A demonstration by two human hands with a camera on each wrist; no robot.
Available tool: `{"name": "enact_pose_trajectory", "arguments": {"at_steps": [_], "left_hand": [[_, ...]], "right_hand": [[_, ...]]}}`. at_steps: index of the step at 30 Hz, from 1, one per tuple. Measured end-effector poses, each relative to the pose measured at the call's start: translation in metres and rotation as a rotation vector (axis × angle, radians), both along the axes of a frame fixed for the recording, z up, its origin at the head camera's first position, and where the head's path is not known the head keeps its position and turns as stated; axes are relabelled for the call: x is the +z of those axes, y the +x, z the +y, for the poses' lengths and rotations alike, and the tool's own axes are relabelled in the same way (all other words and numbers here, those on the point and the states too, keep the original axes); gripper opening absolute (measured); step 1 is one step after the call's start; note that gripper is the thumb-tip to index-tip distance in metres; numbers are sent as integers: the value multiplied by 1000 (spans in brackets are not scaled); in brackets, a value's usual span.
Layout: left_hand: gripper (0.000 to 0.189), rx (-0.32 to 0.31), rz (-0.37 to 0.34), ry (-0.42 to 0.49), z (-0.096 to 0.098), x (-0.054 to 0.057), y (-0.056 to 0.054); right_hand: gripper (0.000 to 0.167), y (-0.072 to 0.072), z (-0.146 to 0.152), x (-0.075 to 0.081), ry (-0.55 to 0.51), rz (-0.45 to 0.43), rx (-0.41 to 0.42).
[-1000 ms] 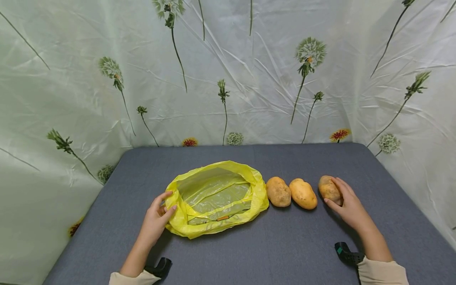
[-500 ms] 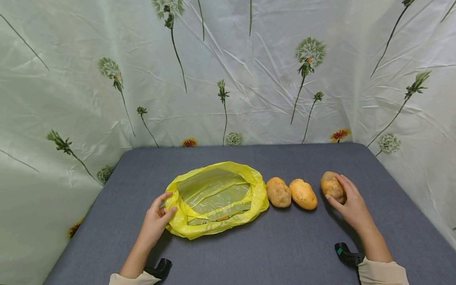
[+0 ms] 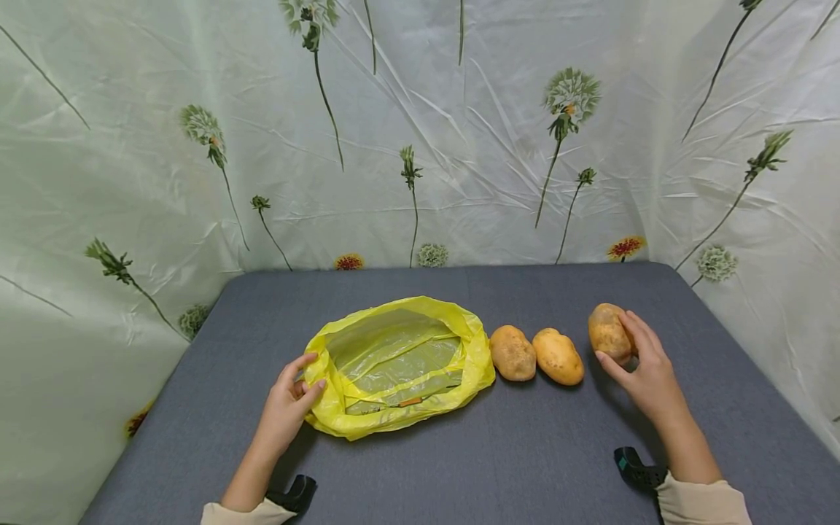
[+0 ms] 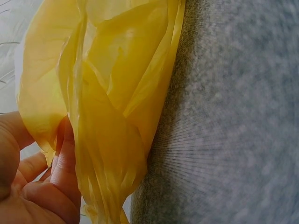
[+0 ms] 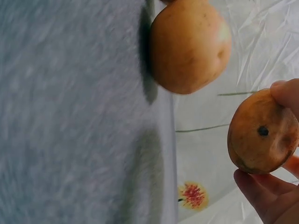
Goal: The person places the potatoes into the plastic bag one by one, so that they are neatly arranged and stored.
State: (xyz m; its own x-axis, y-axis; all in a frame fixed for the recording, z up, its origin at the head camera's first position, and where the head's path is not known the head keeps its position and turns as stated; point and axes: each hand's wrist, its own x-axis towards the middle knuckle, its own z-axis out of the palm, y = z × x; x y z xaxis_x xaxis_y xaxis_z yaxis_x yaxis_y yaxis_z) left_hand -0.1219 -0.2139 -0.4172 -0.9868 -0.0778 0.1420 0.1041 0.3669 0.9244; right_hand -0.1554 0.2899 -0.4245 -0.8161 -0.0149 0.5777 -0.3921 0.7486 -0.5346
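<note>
A yellow plastic bag [image 3: 394, 419] lies with its mouth spread wide. My left hand [image 3: 285, 408] holds the bag's left edge, and in the left wrist view the folded yellow film [image 4: 107, 154] passes by the thumb and fingers [image 4: 63, 179]. On the right, my right hand [image 3: 650, 375] grips a potato [image 3: 609, 334] between thumb and fingers. The right wrist view has this potato [image 5: 261, 133], marked by a dark spot, raised off the table. Two other potatoes rest side by side right of the bag: a browner potato [image 3: 513, 354] near its rim and a yellower potato [image 3: 558, 357].
Grey-blue cloth covers the table [image 3: 472, 467]. A pale curtain [image 3: 485, 146] printed with dandelions hangs behind and at both sides. Black wrist-worn devices sit at the left wrist [image 3: 298, 494] and the right wrist [image 3: 633, 467].
My right hand has lifted the potato up off the table and slightly away from me. The left hand, the bag and the other two potatoes have stayed in place.
</note>
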Motion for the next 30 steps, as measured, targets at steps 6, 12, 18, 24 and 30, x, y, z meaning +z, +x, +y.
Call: {"name": "enact_pose_trajectory", "arguments": {"at_steps": [6, 12, 18, 24, 30], "left_hand": [[47, 0, -1, -20, -9, -16, -6], [47, -1, 15, -26, -10, -19, -7], [47, -5, -9, -14, -6, -11, -4], [45, -7, -5, -20, 3, 5, 3], [46, -12, -6, -15, -1, -2, -1]], "right_hand": [[76, 2, -8, 9, 0, 67, 27], [78, 2, -19, 17, 7, 134, 75], [68, 2, -30, 24, 17, 197, 136], [74, 2, -40, 29, 23, 251, 166], [72, 0, -50, 32, 28, 292, 217]]}}
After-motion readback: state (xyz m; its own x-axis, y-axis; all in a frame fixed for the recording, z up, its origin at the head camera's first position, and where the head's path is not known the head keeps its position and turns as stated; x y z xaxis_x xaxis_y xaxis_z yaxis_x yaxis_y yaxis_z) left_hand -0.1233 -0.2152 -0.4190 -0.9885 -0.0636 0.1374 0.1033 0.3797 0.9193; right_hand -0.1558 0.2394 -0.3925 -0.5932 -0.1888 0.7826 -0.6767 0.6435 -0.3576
